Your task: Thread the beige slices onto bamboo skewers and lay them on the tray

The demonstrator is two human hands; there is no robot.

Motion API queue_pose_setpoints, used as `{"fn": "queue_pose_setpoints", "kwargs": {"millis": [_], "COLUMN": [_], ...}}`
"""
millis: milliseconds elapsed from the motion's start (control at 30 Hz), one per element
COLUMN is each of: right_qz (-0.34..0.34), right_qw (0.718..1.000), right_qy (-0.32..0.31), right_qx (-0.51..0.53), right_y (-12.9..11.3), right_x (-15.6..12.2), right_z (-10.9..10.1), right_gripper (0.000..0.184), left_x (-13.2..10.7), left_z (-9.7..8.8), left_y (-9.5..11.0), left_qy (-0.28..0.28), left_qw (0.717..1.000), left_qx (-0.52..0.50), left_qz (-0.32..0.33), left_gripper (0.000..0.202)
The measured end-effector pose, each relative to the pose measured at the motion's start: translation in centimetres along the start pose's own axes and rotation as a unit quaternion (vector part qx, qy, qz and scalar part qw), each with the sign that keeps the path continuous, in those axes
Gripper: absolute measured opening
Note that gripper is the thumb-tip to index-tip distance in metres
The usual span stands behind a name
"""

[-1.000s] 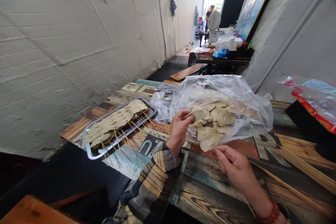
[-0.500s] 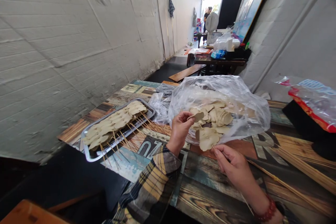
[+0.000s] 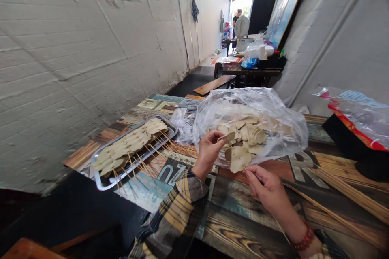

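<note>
My right hand [image 3: 269,188] pinches the lower end of a thin bamboo skewer [image 3: 244,168]. Flat, beige, round-edged slices [image 3: 239,158] are threaded on it. A single beige slice [image 3: 228,137] is between the fingers of my left hand [image 3: 208,151], close to the skewer's upper part; whether the tip pierces it I cannot tell. Just behind both hands lies an opened clear plastic bag [image 3: 288,129] with a heap of loose slices [image 3: 251,133] inside. On the left, a metal tray [image 3: 100,185] bears rows of skewered slices [image 3: 130,143], their sticks jutting over its near edge.
A bundle of bare skewers [image 3: 349,194] lies at the right of the patterned wooden table [image 3: 231,226]. Behind it are a black box [image 3: 340,137] and red-edged plastic packaging [image 3: 358,129]. A white wall [image 3: 75,68] runs along the left. Far back stands a person [image 3: 235,20].
The whole view has shifted slightly, so things sit a little further left. Both hands keep their grips, and the slice in my left hand stays beside the skewer.
</note>
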State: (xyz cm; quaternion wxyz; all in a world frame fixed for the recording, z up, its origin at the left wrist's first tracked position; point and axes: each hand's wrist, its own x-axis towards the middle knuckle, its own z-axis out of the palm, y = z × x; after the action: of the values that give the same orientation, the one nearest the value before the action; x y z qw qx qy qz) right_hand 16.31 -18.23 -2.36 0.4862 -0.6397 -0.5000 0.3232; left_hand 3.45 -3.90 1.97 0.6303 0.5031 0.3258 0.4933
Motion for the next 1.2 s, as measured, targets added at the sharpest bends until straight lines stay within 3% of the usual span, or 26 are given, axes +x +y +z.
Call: {"fn": "queue_pose_setpoints", "kwargs": {"millis": [333,700,833,1200], "right_qz": [-0.032,-0.086,-0.090,-0.064], "right_qw": [0.999,0.988,0.987,0.992], "right_qy": [0.004,0.034,0.055,0.034], "right_qx": [-0.036,-0.125,-0.124,-0.105], "right_y": [-0.1,-0.7,-0.6,-0.7], "right_x": [-0.1,0.0,0.0,0.0], "right_z": [-0.2,-0.7,-0.7,-0.2], "right_gripper": [0.035,0.036,0.037,0.038], "left_x": [0.2,0.1,0.1,-0.2], "left_z": [-0.5,-0.8,-0.7,-0.1], "left_y": [-0.1,-0.4,-0.5,-0.6], "left_qy": [0.010,0.003,0.004,-0.001], "left_qw": [0.987,0.970,0.970,0.980], "left_qx": [-0.122,-0.185,-0.187,-0.163], "left_qz": [-0.107,-0.156,-0.154,-0.113], "left_gripper": [0.031,0.038,0.040,0.036]}}
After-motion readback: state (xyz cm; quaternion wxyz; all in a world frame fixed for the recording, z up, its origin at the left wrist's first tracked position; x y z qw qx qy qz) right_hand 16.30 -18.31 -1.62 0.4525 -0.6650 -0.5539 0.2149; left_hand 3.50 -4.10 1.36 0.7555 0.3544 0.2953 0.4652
